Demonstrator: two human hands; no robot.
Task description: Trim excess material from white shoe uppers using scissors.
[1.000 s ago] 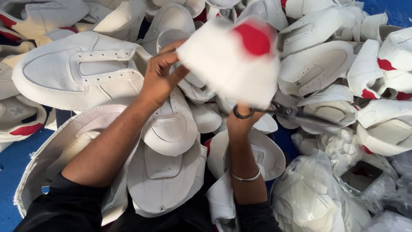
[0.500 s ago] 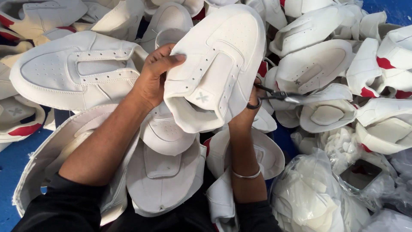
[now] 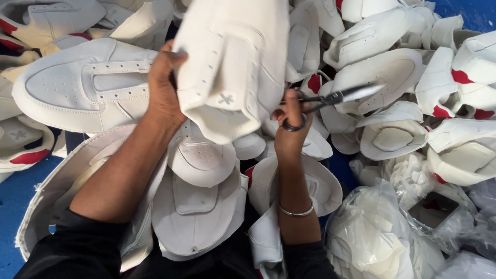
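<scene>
Overhead view of a pile of white shoe uppers (image 3: 392,72) on a blue floor (image 3: 15,191). At lower right I see clear plastic bags (image 3: 372,237) of white cut pieces, bunched and crinkled, and beside them a small dark rectangular packet (image 3: 433,209) under film. Several uppers carry red heel patches (image 3: 462,76) — mostly along the right edge and far left.

My left hand (image 3: 163,85) is clamped on the edge of a raised white upper (image 3: 235,67), fingers curled over its side. My right hand (image 3: 289,129) is closed through the loops of a pair of scissors (image 3: 330,98), blades pointing right and nearly together, just beside the upper's lower right edge. A metal bangle (image 3: 296,212) circles the right wrist.

Compared with half a second ago, the upper stands higher and nearer the camera, and the scissors have risen beside it.
</scene>
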